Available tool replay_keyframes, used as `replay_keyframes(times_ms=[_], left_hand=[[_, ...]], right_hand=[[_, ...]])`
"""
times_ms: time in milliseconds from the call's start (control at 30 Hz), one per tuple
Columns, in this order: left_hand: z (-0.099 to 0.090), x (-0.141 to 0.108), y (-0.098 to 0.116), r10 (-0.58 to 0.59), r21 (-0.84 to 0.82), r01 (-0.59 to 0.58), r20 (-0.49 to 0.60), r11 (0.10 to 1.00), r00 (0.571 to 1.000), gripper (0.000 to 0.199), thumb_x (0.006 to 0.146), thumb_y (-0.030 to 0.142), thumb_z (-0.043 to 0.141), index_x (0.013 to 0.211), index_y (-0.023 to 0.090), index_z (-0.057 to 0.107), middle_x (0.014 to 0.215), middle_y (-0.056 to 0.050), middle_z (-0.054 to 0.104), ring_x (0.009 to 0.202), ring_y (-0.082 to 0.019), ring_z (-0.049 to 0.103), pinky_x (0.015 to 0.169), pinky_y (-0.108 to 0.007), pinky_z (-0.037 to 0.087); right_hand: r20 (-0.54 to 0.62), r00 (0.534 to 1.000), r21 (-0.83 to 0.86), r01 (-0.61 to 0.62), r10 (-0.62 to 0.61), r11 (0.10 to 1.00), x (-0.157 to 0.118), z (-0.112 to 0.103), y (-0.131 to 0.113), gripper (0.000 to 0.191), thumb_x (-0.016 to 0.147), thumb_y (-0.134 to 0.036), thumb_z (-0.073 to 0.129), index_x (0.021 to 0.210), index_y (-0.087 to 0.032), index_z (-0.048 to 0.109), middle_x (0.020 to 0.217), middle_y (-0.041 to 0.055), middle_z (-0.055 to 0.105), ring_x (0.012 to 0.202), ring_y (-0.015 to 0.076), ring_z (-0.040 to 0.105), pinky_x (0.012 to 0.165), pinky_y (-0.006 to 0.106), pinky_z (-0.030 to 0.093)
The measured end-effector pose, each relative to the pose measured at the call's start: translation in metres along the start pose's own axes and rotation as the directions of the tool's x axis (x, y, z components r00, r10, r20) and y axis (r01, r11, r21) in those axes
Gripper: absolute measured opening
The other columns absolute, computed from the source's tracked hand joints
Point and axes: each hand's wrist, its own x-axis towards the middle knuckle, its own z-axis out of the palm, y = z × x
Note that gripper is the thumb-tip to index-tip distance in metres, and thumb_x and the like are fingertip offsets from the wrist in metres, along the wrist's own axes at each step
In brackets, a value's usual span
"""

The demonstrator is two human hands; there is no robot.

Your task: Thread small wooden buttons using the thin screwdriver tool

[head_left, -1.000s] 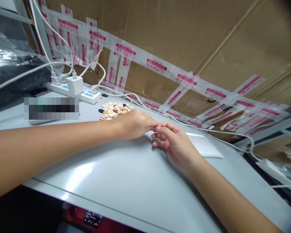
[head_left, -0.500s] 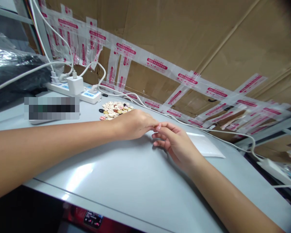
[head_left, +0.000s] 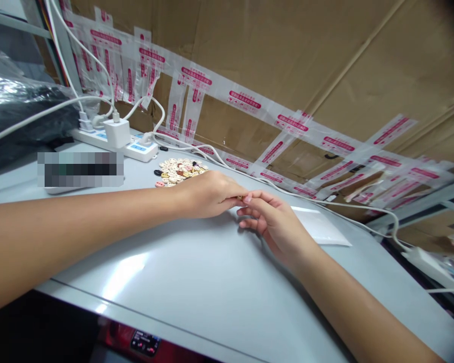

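My left hand (head_left: 212, 194) reaches in from the left, its thumb and forefinger pinched together. My right hand (head_left: 270, 219) meets it from the right, thumb against forefinger and the other fingers loosely curled. Between the touching fingertips shows a sliver of a small brownish button (head_left: 240, 198), mostly hidden; both hands grip it just above the table. Behind my left wrist lies a pile of small buttons (head_left: 177, 170), mostly cream with some brown, yellow, pink and black ones, partly covered by my hand. A flat white packet (head_left: 321, 229) lies beyond my right hand.
At the back left, a white power strip (head_left: 139, 149) holds a white charger (head_left: 117, 132) and plugs. White cables (head_left: 287, 190) run along the cardboard wall (head_left: 272, 60). A blurred-out device (head_left: 81, 171) and a black plastic bag (head_left: 22, 111) are on the left.
A little more of the brownish button shows between the fingertips. Both hands have otherwise hardly moved.
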Motion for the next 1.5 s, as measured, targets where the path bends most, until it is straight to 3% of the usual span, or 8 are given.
replay_keyframes(times_ms=[200, 533, 900, 1133, 1500], left_hand=[[-0.0009, -0.0001, -0.0001, -0.033, -0.009, 0.034, 0.057, 0.999, 0.998, 0.023, 0.095, 0.018, 0.051, 0.098, 0.020, 0.074, 0.083, -0.001, 0.076, 0.072, -0.015, 0.067, 0.066, -0.026, 0.047], [-0.0002, -0.0015, -0.0007, -0.038, -0.017, 0.038, 0.015, 0.999, 0.999, 0.025, 0.096, 0.020, 0.051, 0.096, 0.020, 0.076, 0.088, -0.003, 0.078, 0.072, -0.015, 0.069, 0.065, -0.026, 0.048], [-0.0004, -0.0009, 0.0010, -0.048, -0.032, 0.049, 0.016, 0.998, 0.999, 0.024, 0.095, 0.018, 0.052, 0.095, 0.020, 0.075, 0.086, -0.002, 0.077, 0.073, -0.015, 0.068, 0.066, -0.026, 0.047], [-0.0026, 0.0002, 0.0024, -0.059, -0.040, 0.063, 0.087, 0.997, 0.994, 0.024, 0.096, 0.016, 0.050, 0.092, 0.018, 0.074, 0.079, -0.002, 0.074, 0.070, -0.014, 0.066, 0.064, -0.026, 0.045], [-0.0009, -0.0009, 0.0013, -0.054, -0.035, 0.056, 0.056, 0.998, 0.997, 0.023, 0.094, 0.016, 0.053, 0.099, 0.019, 0.075, 0.084, -0.002, 0.076, 0.074, -0.016, 0.068, 0.067, -0.027, 0.047]], right_hand=[[0.003, 1.000, -0.010, -0.009, 0.009, 1.000, 0.0011, -0.0019, 0.0017, 0.025, 0.071, -0.036, 0.081, 0.080, -0.019, 0.066, 0.084, 0.0017, 0.064, 0.075, 0.0144, 0.061, 0.059, 0.025, 0.055], [0.009, 1.000, 0.004, -0.011, 0.011, 1.000, -0.0008, -0.0010, 0.0019, 0.023, 0.071, -0.034, 0.081, 0.082, -0.019, 0.067, 0.082, 0.0019, 0.064, 0.075, 0.0151, 0.062, 0.059, 0.025, 0.055], [0.002, 1.000, 0.000, -0.017, 0.017, 1.000, 0.0001, -0.0012, 0.0016, 0.024, 0.071, -0.035, 0.081, 0.082, -0.019, 0.068, 0.082, 0.0021, 0.064, 0.075, 0.0149, 0.062, 0.060, 0.025, 0.055], [0.005, 1.000, -0.006, -0.021, 0.021, 1.000, 0.0010, -0.0022, 0.0033, 0.024, 0.071, -0.035, 0.081, 0.082, -0.019, 0.067, 0.083, 0.0024, 0.065, 0.074, 0.0147, 0.062, 0.060, 0.025, 0.055], [0.001, 1.000, -0.009, -0.010, 0.010, 1.000, 0.0007, -0.0022, 0.0025, 0.026, 0.070, -0.037, 0.081, 0.083, -0.019, 0.068, 0.087, 0.0032, 0.066, 0.074, 0.0150, 0.062, 0.059, 0.026, 0.054]])
